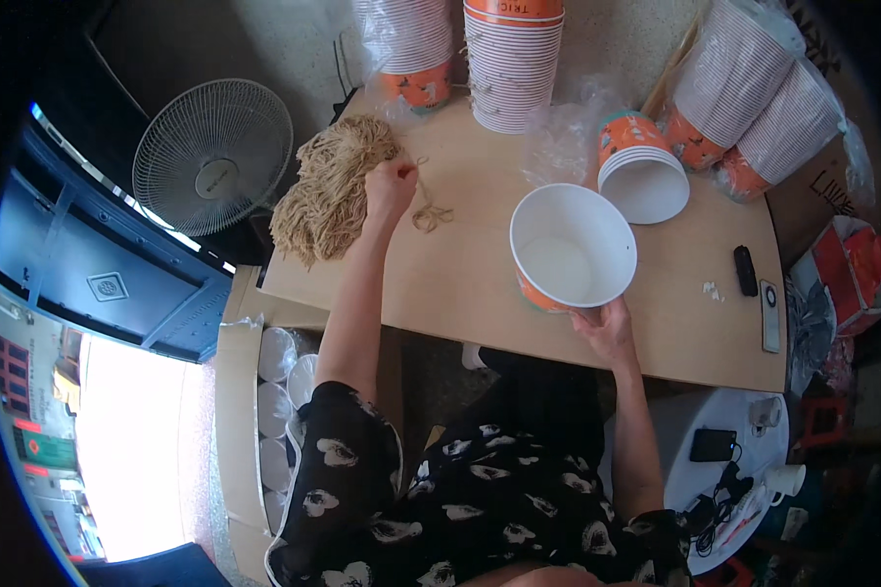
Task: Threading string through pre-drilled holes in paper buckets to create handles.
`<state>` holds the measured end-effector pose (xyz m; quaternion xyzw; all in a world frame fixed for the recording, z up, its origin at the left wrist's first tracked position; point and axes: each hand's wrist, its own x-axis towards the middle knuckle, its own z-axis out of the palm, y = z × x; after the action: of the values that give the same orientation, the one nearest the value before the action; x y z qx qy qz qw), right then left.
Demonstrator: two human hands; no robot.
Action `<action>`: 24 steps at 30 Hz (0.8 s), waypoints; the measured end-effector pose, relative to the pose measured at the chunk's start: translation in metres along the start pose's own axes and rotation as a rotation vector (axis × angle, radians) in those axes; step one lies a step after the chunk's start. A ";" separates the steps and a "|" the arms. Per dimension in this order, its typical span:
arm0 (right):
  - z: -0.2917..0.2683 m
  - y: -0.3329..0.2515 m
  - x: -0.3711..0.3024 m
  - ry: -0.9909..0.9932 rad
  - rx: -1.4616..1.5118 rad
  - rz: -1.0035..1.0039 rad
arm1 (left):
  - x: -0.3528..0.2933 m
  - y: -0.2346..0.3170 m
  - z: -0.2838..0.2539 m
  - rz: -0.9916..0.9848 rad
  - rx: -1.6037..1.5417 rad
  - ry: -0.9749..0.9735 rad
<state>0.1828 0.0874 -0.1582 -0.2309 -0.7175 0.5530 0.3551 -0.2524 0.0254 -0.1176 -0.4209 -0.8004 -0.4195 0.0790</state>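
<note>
A heap of tan cords (333,191) lies at the back left of the table. My left hand (392,188) is closed in a pinch at the heap's right edge, and a loose cord (429,215) trails onto the tabletop beside it. The exact grip between the fingertips is partly hidden. My right hand (609,335) grips a large paper bucket (573,249) low on its near side. The bucket is tilted with its open white mouth toward me, and its inside looks bare. Only a strip of its orange outside shows.
Stacked paper buckets (514,73) stand at the table's back, with wrapped stacks (739,88) at the right. A smaller nested stack (646,181) lies beyond my bucket. A black object (745,271) rests near the right edge. A fan (215,157) stands left; an open carton (240,391) sits below.
</note>
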 end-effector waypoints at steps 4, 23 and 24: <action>-0.002 0.004 -0.003 0.016 0.064 0.068 | 0.027 0.008 0.022 -0.101 0.182 -0.088; 0.040 -0.061 -0.080 0.153 -0.078 -0.009 | -0.142 0.108 -0.042 -0.002 -0.597 -0.217; 0.046 -0.065 -0.080 0.130 -0.096 -0.033 | -0.141 0.105 -0.044 -0.025 -0.477 -0.221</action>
<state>0.2031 -0.0181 -0.1225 -0.2712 -0.7224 0.4955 0.3987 -0.0958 -0.0620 -0.0939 -0.4610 -0.6877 -0.5488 -0.1157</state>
